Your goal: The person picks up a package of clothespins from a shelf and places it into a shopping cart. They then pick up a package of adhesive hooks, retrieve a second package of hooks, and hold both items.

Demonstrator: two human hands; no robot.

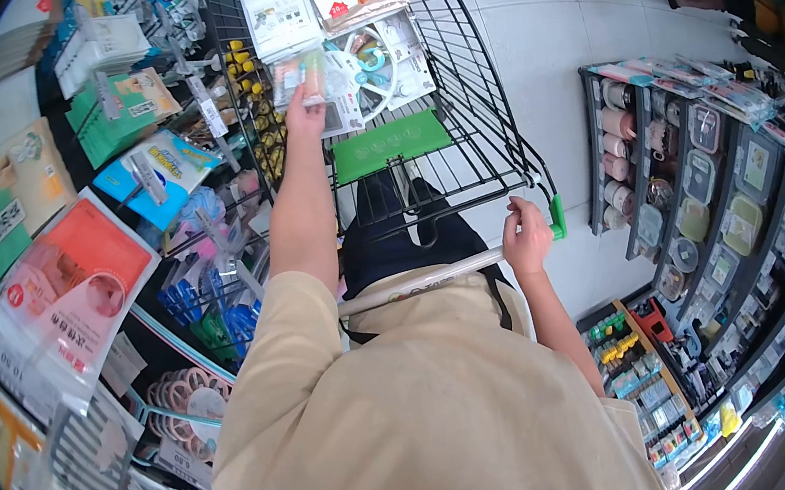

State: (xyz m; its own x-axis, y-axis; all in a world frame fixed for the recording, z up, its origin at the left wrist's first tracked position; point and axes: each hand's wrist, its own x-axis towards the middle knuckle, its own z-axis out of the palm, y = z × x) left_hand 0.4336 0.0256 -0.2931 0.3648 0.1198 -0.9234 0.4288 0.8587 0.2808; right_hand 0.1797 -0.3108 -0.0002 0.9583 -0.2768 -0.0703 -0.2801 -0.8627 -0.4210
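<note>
Clear plastic packaging (297, 69) with pinkish contents is held by the left hand (304, 114) over the near left part of the cart (469, 49). From the fingers it lies straight ahead, away from the body, and only its near edge is covered by the fingertips. No clear long axis can be made out, since the outline looks almost as wide as it is deep. It is bordered on the far side by a white flat package (278, 9), which its far edge seems to overlap, and on the right by a white wheel-shaped item (378, 68) with turquoise parts. Whether it is lifted or is supported by the goods beneath cannot be told.

By the left hand the packaging is pinched rather than wrapped: the fingers are brought together on it, while any contact on the underside is hidden. The left arm is stretched well forward, so the packaging is much nearer to this hand than to the other.

The right hand (526, 233) is placed at the right end of the cart handle (435, 275), just beside the green end piece (558, 217). Its fingers are loosely curled; whether the bar is gripped or merely touched cannot be told.
</note>
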